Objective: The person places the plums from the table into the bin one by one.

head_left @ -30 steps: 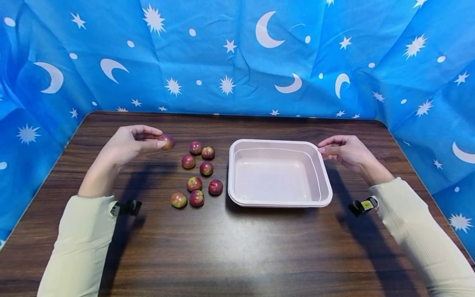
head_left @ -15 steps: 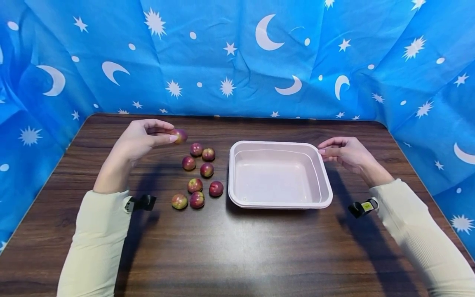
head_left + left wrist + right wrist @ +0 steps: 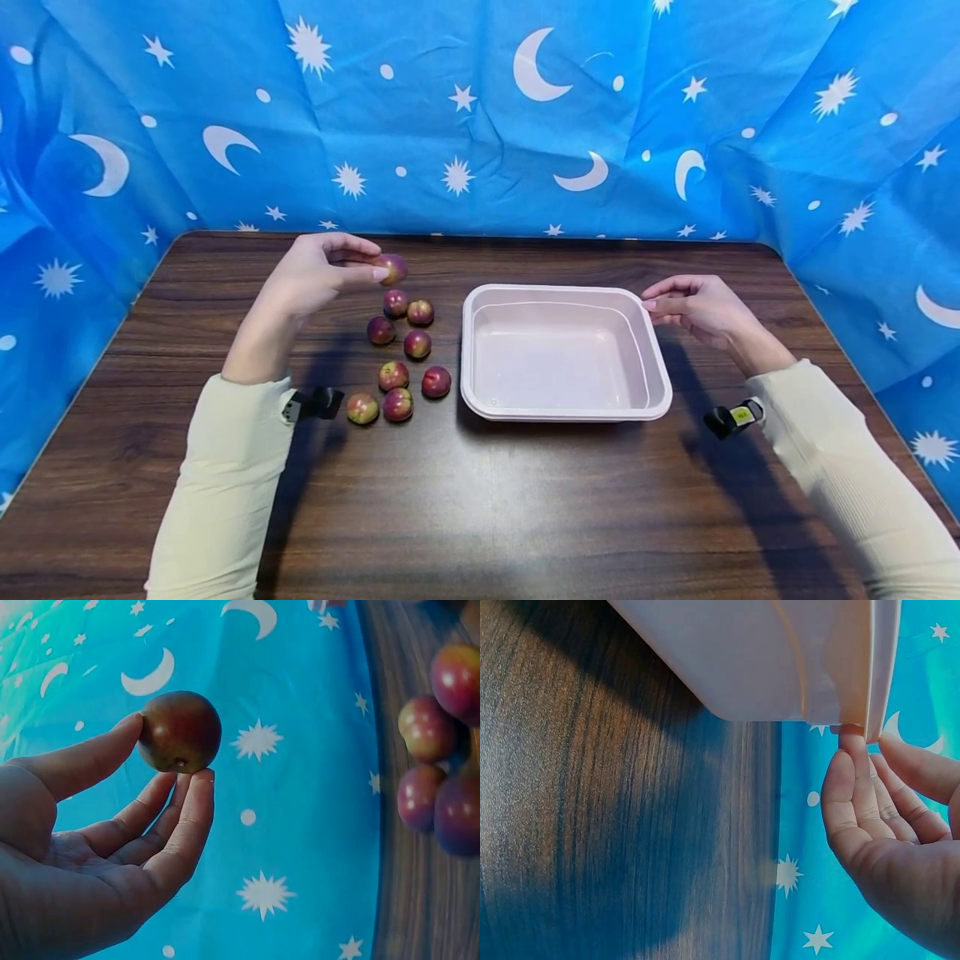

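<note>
Between thumb and fingertips, my left hand [image 3: 306, 279] pinches a red-and-green plum [image 3: 392, 269], raised above the table behind the loose plums. The left wrist view shows that plum [image 3: 181, 733] held at the tips, with the palm apart from it. My right hand [image 3: 697, 310] pinches the right rim of a pale plastic tub [image 3: 566, 414] near its back corner. In the right wrist view the thumb lies on one side of the tub's rim [image 3: 883, 671] and fingers on the other. Nothing lies inside the tub.
Several loose plums [image 3: 393, 375] lie on the dark wooden table [image 3: 480, 517], left of the tub. A blue curtain [image 3: 435, 117] with moons and stars hangs along the table's back and sides. A small black wrist camera [image 3: 318, 403] sits on the left sleeve.
My left hand has moved to the right with the plum, from left of the loose plums to just behind them. The right hand and the tub stay in place.
</note>
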### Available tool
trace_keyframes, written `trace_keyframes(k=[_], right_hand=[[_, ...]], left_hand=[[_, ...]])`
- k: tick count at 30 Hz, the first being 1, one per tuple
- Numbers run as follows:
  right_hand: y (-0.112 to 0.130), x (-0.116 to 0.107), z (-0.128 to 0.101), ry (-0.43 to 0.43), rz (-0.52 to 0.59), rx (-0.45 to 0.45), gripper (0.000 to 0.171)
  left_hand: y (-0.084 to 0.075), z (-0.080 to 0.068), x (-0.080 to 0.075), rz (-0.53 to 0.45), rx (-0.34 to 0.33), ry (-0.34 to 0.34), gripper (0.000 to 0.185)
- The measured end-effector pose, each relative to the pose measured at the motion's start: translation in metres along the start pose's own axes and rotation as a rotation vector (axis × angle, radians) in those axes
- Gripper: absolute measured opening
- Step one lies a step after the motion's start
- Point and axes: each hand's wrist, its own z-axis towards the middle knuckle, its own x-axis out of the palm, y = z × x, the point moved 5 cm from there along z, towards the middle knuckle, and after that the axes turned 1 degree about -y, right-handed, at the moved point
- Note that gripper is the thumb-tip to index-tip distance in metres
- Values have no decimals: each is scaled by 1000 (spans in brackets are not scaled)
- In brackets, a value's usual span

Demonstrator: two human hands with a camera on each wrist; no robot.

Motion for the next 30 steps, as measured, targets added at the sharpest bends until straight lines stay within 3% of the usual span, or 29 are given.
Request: trace_keyframes(k=[11,30], right_hand=[[2,2,-1,30,117,-2,11],[0,1,-1,10,51,-4,15]], left_hand=[[-23,9,21,-49,22,31,38],[-63,17,68,-114,64,88,31]])
